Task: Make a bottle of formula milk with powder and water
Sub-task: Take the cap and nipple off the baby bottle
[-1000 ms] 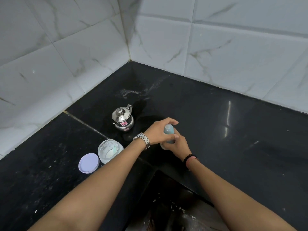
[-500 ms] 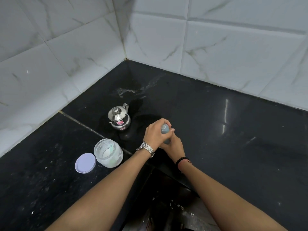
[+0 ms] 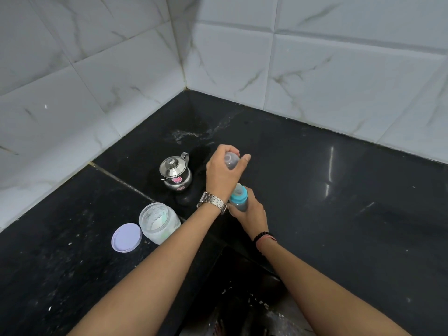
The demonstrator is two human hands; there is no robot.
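A feeding bottle [image 3: 238, 198] with a blue collar and teat stands on the black counter [image 3: 339, 214]. My right hand [image 3: 249, 214] grips its lower body. Above it, my left hand [image 3: 224, 174], with a metal watch on the wrist, holds the bottle's clear cap [image 3: 231, 160] in curled fingers, lifted clear of the teat. An open plastic jar of white powder [image 3: 158, 221] sits to the left, its lilac lid [image 3: 126, 237] flat beside it. A small steel kettle [image 3: 175, 171] with its lid on stands behind the jar.
White marbled tile walls [image 3: 315, 69] meet in a corner behind the counter. A wet patch [image 3: 194, 135] lies near that corner. A dark sink basin [image 3: 242, 299] opens at the counter's front edge between my forearms.
My left hand has pulled the clear cap off the bottle and raised it up and away. The blue teat is now exposed. My right hand keeps its grip on the bottle.
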